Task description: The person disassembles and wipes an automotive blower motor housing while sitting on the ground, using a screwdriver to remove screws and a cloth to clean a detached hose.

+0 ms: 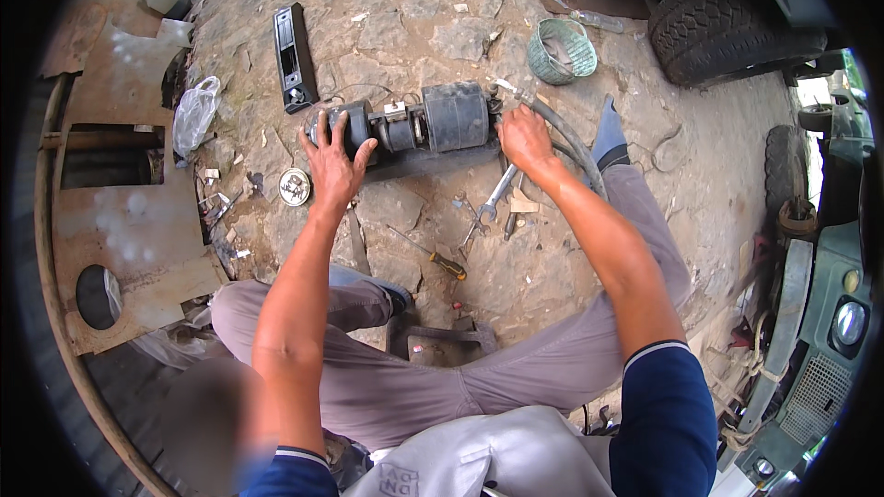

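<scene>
A black cylindrical machine [456, 117], like an electric motor with a pump unit, lies on a dark base in front of me. My left hand [333, 164] rests with fingers spread on the rounded black housing at its left end. At the opposite end, my right hand [529, 138] is closed, its fingers bunched against the machine; what they grip is hidden. A grey hose [573, 133] with a metal end curves past that hand. Below the machine lie an open-ended wrench [498, 193] and a yellow-and-black screwdriver [448, 265].
A long black case [293, 60] lies beyond my left hand, and a small round tin [295, 187] sits beside that wrist. A green woven basket [562, 52] stands at the far right, near a big tyre [727, 28]. Rusty sheet metal [120, 64] lines the left side.
</scene>
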The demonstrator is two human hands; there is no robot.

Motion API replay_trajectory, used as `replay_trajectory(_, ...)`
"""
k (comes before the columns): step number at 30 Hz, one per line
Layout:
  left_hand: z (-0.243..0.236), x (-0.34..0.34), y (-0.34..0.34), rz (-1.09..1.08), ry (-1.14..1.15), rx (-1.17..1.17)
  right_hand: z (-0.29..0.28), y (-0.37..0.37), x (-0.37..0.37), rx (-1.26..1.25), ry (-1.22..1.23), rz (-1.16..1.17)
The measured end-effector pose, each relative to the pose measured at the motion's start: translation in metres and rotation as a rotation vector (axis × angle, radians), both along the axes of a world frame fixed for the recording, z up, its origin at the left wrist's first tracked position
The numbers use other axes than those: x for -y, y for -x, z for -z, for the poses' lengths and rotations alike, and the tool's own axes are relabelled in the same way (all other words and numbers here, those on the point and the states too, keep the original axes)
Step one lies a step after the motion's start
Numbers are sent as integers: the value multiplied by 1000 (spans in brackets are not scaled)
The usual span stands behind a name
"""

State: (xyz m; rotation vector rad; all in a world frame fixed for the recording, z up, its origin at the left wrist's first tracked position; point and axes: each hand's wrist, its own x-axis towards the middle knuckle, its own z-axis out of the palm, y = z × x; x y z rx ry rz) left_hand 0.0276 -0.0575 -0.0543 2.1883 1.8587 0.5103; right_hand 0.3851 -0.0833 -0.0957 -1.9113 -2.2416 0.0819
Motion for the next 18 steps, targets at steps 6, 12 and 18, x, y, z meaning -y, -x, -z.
replay_trajectory(6,-1,-2,-6,-4,26,-8,16,-37,-30,-643,744,193)
replay_trajectory(12,0,1,1,-16,33,-1,-16,3,-19,-76,427,149)
replay_trajectory(18,1,2,0,-23,37,-21,-17,-4,-21,-276,526,283)
